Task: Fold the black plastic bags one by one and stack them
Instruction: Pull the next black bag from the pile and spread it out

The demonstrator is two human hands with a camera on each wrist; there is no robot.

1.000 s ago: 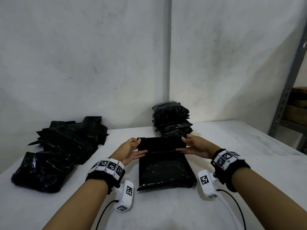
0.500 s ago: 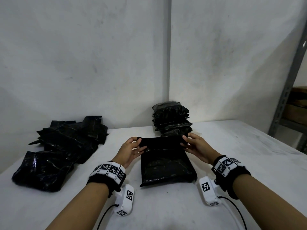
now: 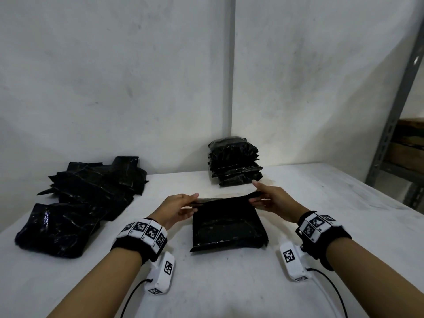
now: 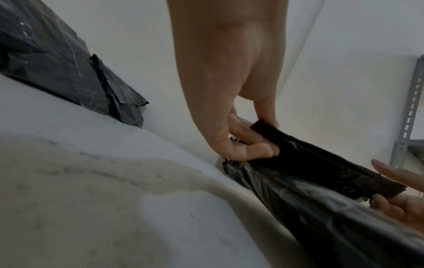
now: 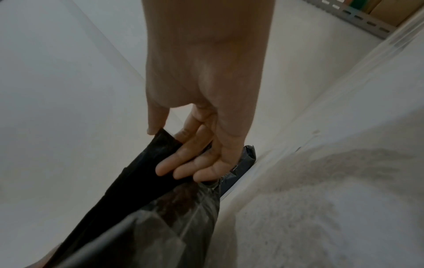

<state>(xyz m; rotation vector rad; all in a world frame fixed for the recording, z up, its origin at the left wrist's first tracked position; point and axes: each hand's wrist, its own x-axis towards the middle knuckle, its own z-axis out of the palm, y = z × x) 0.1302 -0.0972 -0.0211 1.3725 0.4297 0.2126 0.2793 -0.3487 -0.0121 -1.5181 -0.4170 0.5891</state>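
Observation:
A black plastic bag (image 3: 227, 223) lies folded on the white table (image 3: 229, 283) in front of me. My left hand (image 3: 183, 206) pinches its far left corner between thumb and fingers; the left wrist view shows that hand (image 4: 250, 143) on the bag's upper flap (image 4: 321, 163). My right hand (image 3: 267, 197) pinches the far right corner, seen closer in the right wrist view as the hand (image 5: 190, 159) on the bag (image 5: 146, 208). The far edge is lifted a little off the table. A stack of folded bags (image 3: 234, 161) stands by the wall behind.
A loose heap of unfolded black bags (image 3: 87, 198) covers the table's left side. A grey metal shelf upright (image 3: 394, 106) stands at the right, with boxes behind it. The white wall runs close behind the table.
Both hands have carried the bag's far edge away from me and lower toward the table. The raised flap has flattened, and the bag lies a little farther from me.

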